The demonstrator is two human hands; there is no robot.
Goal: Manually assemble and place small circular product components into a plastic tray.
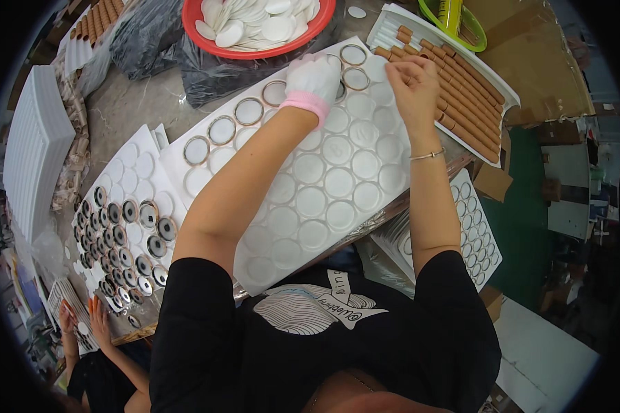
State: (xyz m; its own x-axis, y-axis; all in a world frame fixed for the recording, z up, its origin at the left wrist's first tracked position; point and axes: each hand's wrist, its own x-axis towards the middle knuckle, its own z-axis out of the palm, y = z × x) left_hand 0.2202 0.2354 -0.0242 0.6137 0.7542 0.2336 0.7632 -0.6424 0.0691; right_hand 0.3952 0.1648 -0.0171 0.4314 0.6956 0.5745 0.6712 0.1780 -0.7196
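A white plastic tray [310, 168] with rows of round pockets lies slantwise before me. Along its far rows sit several metal-rimmed discs [249, 111]; the nearer pockets show only white plastic. My left hand [311, 81], in a white glove with a pink cuff, rests over the far rows with its fingers curled. Beside its fingertips a rimmed disc shows in part, and what the fingers hold is hidden. My right hand [416, 81] is bare, with thumb and fingers pinched together above the tray's far right corner. Anything in that pinch is too small to make out.
A red basin [260, 49] of white discs stands at the far side. Brown cylinders [461, 96] fill a white tray at right, by a green basket [481, 43]. Dark round parts [120, 237] cover another tray at left. A co-worker's hands [98, 323] are at lower left.
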